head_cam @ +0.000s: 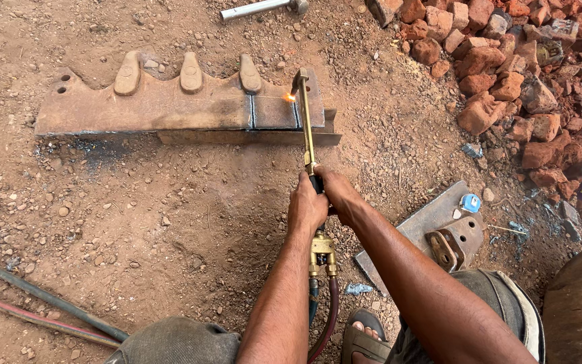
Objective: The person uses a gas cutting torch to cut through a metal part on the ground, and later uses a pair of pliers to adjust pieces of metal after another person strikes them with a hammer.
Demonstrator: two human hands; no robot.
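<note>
Both hands, left (306, 205) and right (338, 195), clenched round brass cutting torch (306, 128) | flame on rusty toothed plate's (170, 101) upper-centre right end | bare dirt lower left; bricks (506, 61) upper right

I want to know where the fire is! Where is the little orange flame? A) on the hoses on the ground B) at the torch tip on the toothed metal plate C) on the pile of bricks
B: the flame glows where the torch tip meets the toothed metal plate.

Bare reddish dirt ground (170, 222), strewn with pebbles; toothed steel plate (170, 101), brick rubble (506, 61), two hoses (35, 303), bracketed plate (432, 229) lying directly on it.
</note>
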